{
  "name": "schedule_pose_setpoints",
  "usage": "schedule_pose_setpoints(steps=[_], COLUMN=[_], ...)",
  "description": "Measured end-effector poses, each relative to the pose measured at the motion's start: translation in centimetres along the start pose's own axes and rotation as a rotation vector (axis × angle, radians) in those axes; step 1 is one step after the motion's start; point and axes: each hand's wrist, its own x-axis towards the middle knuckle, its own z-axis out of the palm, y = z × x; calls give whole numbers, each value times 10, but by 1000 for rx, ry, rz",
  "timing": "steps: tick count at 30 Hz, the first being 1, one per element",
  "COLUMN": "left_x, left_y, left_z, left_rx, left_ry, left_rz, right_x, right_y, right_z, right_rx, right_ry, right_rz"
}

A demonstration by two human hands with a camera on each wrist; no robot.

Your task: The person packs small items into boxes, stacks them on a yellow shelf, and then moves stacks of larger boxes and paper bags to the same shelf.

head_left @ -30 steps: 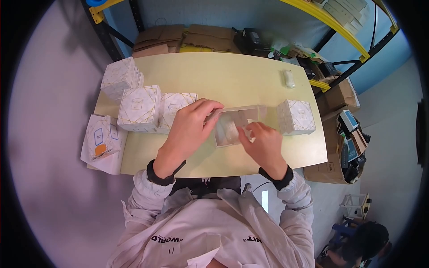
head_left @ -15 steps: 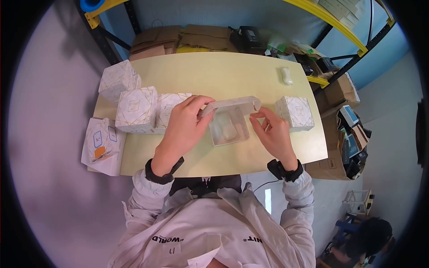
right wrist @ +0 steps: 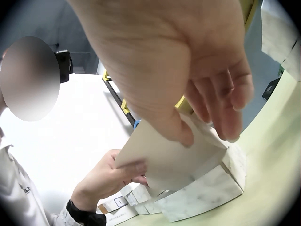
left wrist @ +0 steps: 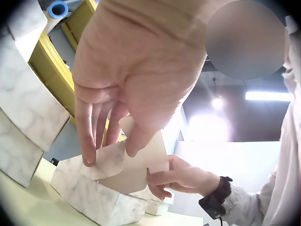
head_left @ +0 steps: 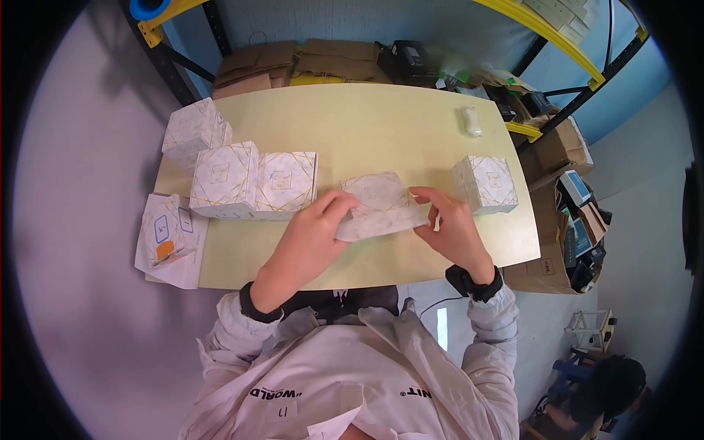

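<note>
A white marble-patterned box (head_left: pixel 372 192) stands at the middle of the table, its lid (head_left: pixel 383 222) folded over toward the body and not flat. At its left side, my left hand (head_left: pixel 312 233) holds the lid edge between thumb and fingers, also visible in the left wrist view (left wrist: pixel 136 70). On the right, my right hand (head_left: pixel 456 231) pinches the lid's corner. In the right wrist view, the right thumb lies against the plain inner face of the lid (right wrist: pixel 174 157), above the box wall (right wrist: pixel 202 195). The box's inside is hidden.
Several matching boxes (head_left: pixel 224 176) stand at the left, beside an opened one (head_left: pixel 165 229). Another box (head_left: pixel 490 183) and a small white item (head_left: pixel 471 122) are at the right. A carton (head_left: pixel 550 268) of goods stands off the right edge; a person sits lower right.
The lid has swung from the back over the box opening, toward the body, hiding the inside. My right hand came out of the box and now grips the lid's right corner.
</note>
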Motion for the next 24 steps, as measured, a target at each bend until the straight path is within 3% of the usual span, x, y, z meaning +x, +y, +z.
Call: schedule_pose_setpoints(steps=[3, 7, 15, 19, 21, 24], left_x=[-12, -24, -44, -45, -43, -36], left_y=[3, 6, 7, 4, 4, 12], left_z=[5, 13, 32, 41, 43, 36], left_rx=[78, 130, 233, 223, 224, 170], left_ry=[-42, -110, -83, -41, 6, 100], left_rz=[51, -23, -70, -29, -26, -8], right_x=[-5, -10, -20, -30, -31, -27], right_y=[-5, 2, 5, 13, 4, -9], right_z=[-1, 3, 11, 29, 29, 26], right_rx=[21, -78, -220, -120, 23, 124], right_ry=[-76, -108, -48, 47, 22, 104], right_rz=[-15, -59, -169, -191, -42, 19])
